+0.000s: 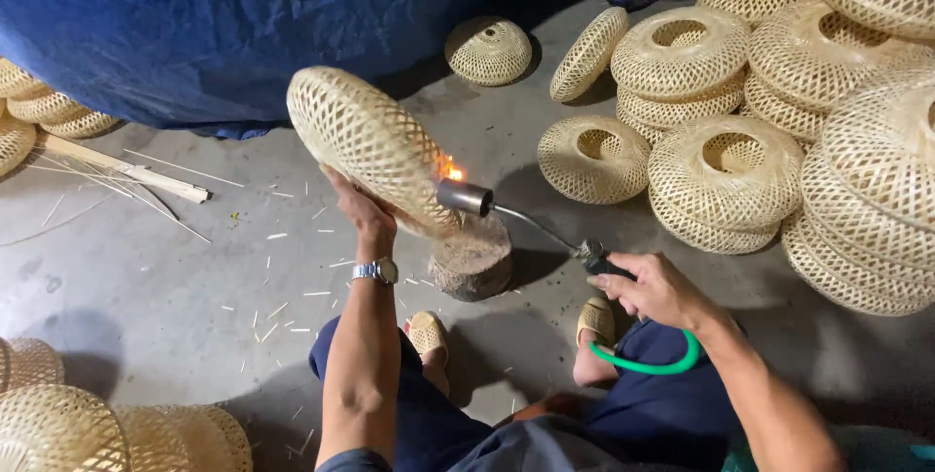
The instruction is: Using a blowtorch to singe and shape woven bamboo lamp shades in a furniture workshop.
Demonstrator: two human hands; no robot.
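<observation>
- Blue tarp (224, 24) hangs across the back, lower edge down at the concrete floor (146, 287). It sits behind the flame; a torch swung wide could reach it, in my judgement.
- Stacks of woven bamboo shades (779, 112) are piled at right, with more at lower left (78, 428). All dry lattice, near the work.
- Woven shade (365, 141), held tilted on edge above a wooden block (472, 258). Left hand (360, 209) grips its lower rim from beneath, fingers closed on the weave.
- Gas torch (467, 197) in the right hand (648, 287), fingers wrapped round the handle; nozzle just beside the shade's lower edge, small orange flame (450, 170) licking the lattice.
- Green hose (648, 365) loops under the right wrist.
- Bamboo splinters (282, 287) litter the floor.
- Risks: flame held on one spot could scorch or ignite the strips; left fingers sit near the heat; sparks could catch the splinters.
</observation>
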